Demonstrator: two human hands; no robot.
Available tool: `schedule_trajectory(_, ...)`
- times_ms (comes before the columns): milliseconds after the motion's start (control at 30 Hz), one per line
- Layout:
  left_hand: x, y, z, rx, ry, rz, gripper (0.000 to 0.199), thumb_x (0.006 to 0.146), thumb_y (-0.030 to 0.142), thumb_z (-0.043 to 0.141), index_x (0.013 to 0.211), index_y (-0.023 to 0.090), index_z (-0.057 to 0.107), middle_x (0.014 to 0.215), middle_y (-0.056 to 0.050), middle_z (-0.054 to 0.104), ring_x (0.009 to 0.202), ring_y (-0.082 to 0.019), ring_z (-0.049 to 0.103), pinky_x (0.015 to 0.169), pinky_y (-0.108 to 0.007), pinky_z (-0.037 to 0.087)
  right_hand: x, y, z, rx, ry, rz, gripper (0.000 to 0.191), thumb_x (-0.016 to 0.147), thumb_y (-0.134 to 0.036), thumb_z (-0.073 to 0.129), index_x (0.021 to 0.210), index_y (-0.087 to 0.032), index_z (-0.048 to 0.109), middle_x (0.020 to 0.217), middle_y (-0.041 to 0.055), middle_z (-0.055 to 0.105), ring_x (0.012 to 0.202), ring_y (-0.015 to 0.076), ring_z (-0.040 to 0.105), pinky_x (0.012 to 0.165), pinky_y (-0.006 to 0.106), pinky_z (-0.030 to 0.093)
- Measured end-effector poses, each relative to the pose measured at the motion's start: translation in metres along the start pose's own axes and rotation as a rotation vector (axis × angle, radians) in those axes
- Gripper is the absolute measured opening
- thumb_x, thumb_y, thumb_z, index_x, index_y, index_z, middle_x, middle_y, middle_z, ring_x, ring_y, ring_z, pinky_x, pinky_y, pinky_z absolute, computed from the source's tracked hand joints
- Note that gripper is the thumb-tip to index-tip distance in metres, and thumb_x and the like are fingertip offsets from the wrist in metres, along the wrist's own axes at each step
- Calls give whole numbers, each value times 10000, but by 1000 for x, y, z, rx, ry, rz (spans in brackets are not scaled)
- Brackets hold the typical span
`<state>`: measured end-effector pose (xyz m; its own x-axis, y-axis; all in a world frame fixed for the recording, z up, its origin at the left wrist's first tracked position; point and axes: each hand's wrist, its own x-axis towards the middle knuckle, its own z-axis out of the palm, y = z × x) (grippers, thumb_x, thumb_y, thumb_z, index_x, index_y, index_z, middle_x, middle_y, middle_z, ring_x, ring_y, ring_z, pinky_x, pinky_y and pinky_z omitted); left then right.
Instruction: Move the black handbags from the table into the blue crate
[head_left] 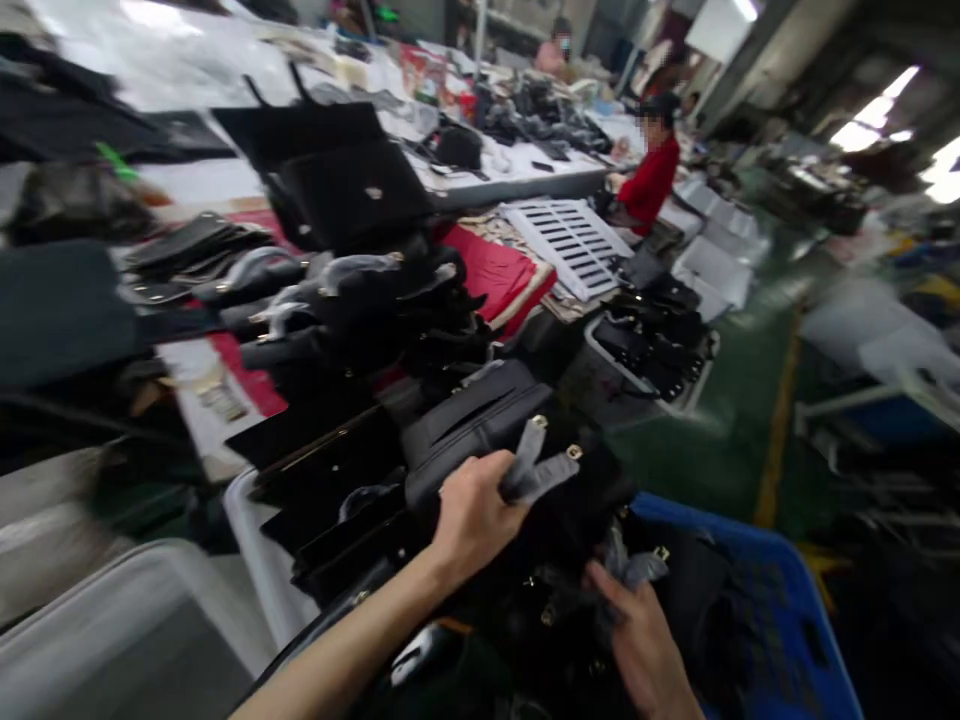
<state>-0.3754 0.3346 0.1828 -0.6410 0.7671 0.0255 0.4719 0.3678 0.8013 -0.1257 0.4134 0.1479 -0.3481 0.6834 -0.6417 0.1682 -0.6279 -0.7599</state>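
Observation:
My left hand [476, 510] is closed around the plastic-wrapped handle [546, 472] of a black handbag [480, 410], which has gold-coloured rings where the handle joins. Lower and to the right, my right hand [637, 615] has its fingers bent at another plastic-wrapped handle [637, 568] on a black bag. Dark bags crowd together under both hands, so their edges are hard to tell apart. More black bags [330, 500] stand in a white bin on the left, and a blue crate [802, 600] holds dark bags on the right.
Beyond the bags is a long table with piled black bags [352, 180], red cloth [495, 270] and a white slatted rack [570, 245]. A grey bin [577, 385] of black pieces stands on the green floor. A person in red [652, 180] works further back.

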Motion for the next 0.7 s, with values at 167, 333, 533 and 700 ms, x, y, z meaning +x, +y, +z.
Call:
schedule_trajectory(167, 44, 4, 37, -404, 96, -295, 401, 685, 438, 774, 966, 167, 687, 757, 12, 665, 609, -154, 562, 508, -235, 407, -18, -17, -95, 29, 182, -126, 372, 806, -391, 761, 1069, -167, 625, 818, -7, 630, 820, 135, 558, 851, 268, 412)
schedule_trajectory(333, 46, 63, 121, -297, 120, -314, 429, 659, 527, 811, 1007, 297, 708, 818, 78, 688, 647, -167, 570, 507, -260, 461, -43, 3, -216, 23, 276, -216, 330, 791, -392, 772, 975, -154, 634, 819, 14, 624, 815, 171, 563, 836, 318, 415)
schedule_trajectory(533, 37, 149, 253, -176, -49, -111, 465, 640, 514, 825, 987, 226, 715, 807, 38, 682, 671, -164, 587, 564, -263, 492, -94, 52, -375, 97, 666, -147, 358, 799, -493, 728, 798, -143, 657, 737, 49, 618, 761, 196, 545, 774, 346, 395)
schedule_trajectory(700, 24, 203, 367, -390, -295, -57, 473, 624, 418, 849, 972, 140, 692, 826, -27, 678, 680, -152, 586, 581, -225, 489, -121, 79, -462, 287, 829, -37, 437, 759, -510, 759, 605, -165, 539, 643, 9, 512, 655, 144, 465, 662, 300, 366)
